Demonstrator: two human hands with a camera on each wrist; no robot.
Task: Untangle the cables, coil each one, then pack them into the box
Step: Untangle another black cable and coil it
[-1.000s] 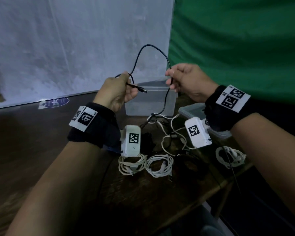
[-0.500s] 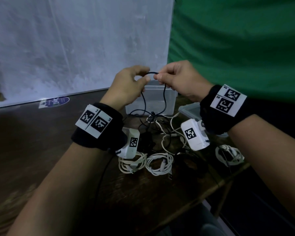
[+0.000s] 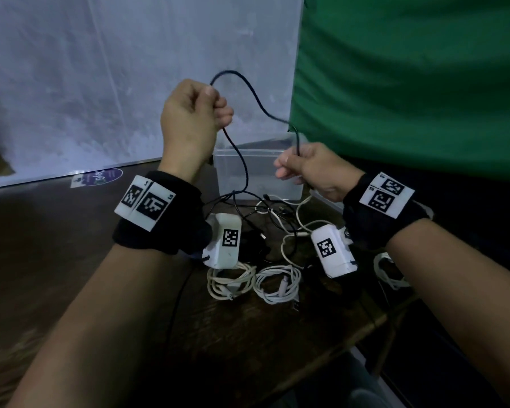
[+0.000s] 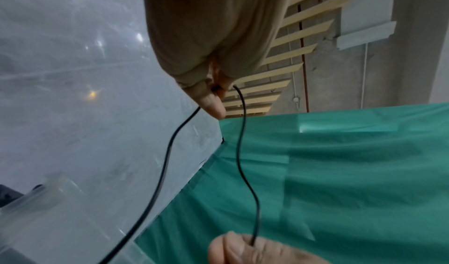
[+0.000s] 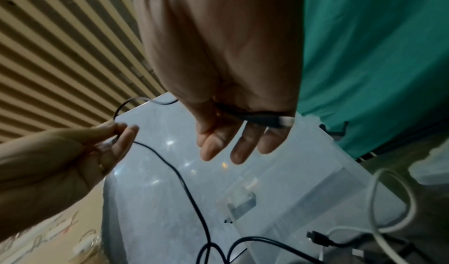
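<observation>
A dark brown wooden table [image 3: 71,260] carries the work; its near right edge runs diagonally, and past it the floor falls away into shadow. Behind the table on the left stands a pale grey-white sheet backdrop [image 3: 100,83], creased and mottled, with a green cloth backdrop [image 3: 409,69] hanging to its right. A round purple sticker [image 3: 100,176] lies on the table at the foot of the white sheet. From the wrist views, a ceiling of pale wooden slats [image 5: 60,57] shows overhead, beside a bare concrete wall [image 4: 340,76].

The left hand [image 3: 192,113] is raised, its fingers curled round a thin black cable [image 3: 255,97] pinched against the thumb. The cable arches up from that grip and drops to the right hand [image 3: 309,169], held lower, which pinches it between thumb and forefinger; the right wrist view shows the cable's plug end [image 5: 274,121] lying across the palm while the other fingers hang loose. The two hands are well apart. A second run of the black cable falls from the left hand to the tangle on the table.

The clear plastic box [image 3: 256,178] stands open at the back of the table, just behind the hands. In front of it lie loose black and white cables [image 3: 277,216] crossing one another. Nearer the table's edge sit two coiled white cables [image 3: 277,284] side by side, and another white coil [image 3: 389,272] lies off to the right.
</observation>
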